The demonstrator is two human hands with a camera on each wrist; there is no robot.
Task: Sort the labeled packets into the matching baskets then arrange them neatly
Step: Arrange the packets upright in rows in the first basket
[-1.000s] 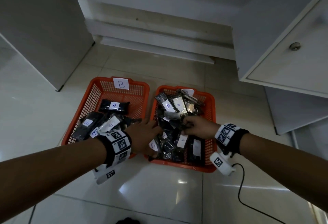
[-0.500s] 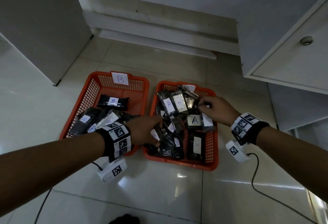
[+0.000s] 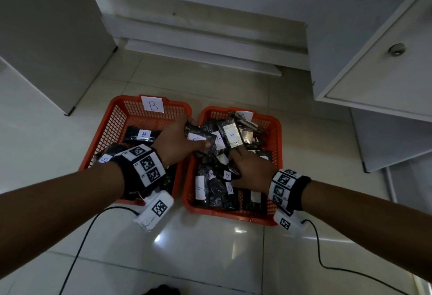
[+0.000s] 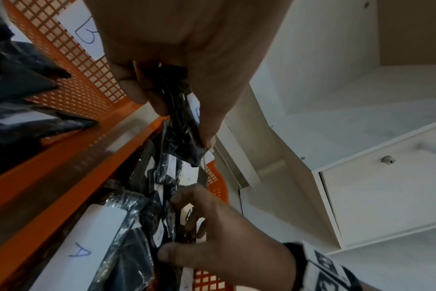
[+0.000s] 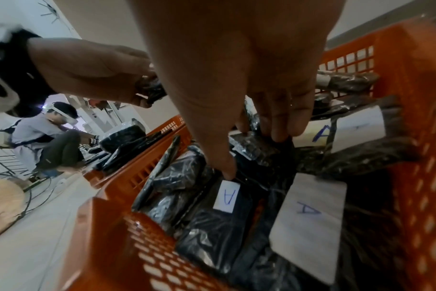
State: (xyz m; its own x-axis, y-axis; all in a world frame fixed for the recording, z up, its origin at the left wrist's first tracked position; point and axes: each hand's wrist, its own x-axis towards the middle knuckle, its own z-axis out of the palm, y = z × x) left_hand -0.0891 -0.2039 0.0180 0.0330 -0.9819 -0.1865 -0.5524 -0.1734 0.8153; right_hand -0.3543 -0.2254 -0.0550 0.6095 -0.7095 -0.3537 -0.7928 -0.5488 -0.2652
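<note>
- Plainly, two orange baskets sat side by side on the pale tiled floor (image 3: pixel 205 248): the left basket (image 3: pixel 109 131) carried a paper tag marked B (image 3: pixel 152 104) on its far wall, and the right basket (image 3: pixel 277 135) held a heap of dark packets with white A labels.
- The left hand (image 3: pixel 174 141) was over the gap between the two baskets, its thumb and fingers pinching a black packet (image 3: pixel 198 137); the wrist view showed that packet (image 4: pixel 182 126) clamped edge-on between thumb and curled fingers, a blue mark on its white label only partly readable.
- That packet hung above the near rims of both baskets, clear of the pile beneath it.
- The right hand (image 3: pixel 251 170) reached down into the right basket; from its own wrist view the hand (image 5: pixel 236 78) had the fingers (image 5: pixel 279 126) held close together and pointing down into the packets, the thumb tip touching wrap just above a small A label (image 5: pixel 226 196).
- Whether those fingers gripped anything could not be told.
- B-labelled packets (image 3: pixel 143 134) lay in the left basket.
- White cabinets (image 3: pixel 378 68) stood behind, and another person (image 5: pixel 45 135) crouched in the background of the right wrist view.
</note>
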